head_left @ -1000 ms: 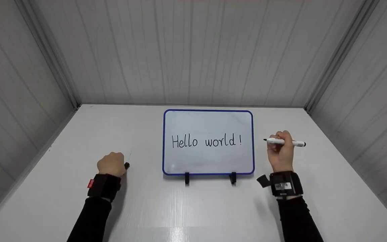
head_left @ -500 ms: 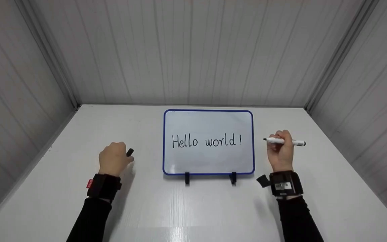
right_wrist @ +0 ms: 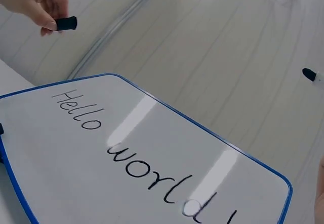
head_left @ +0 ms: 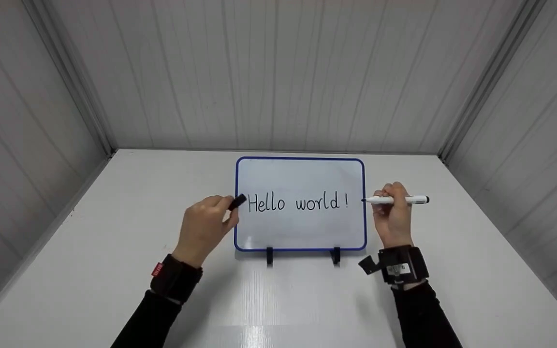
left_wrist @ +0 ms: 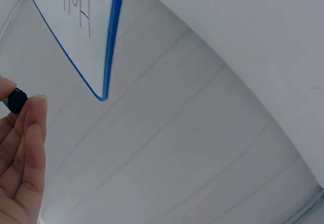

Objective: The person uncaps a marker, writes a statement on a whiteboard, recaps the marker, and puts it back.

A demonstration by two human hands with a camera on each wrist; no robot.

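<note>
A blue-framed whiteboard reading "Hello world!" stands on two black feet mid-table; it also shows in the left wrist view and the right wrist view. My left hand pinches a small black marker cap just in front of the board's left edge; the cap sits between thumb and fingertip, and the right wrist view shows the cap too. My right hand grips a white marker level, its black tip at the board's right edge.
The white table is closed in by white panelled walls behind and on both sides. Black straps with cameras sit on both wrists.
My left hand has risen from the table and moved right with the cap to the board's left edge. My right hand with the marker has shifted left to the right edge.
</note>
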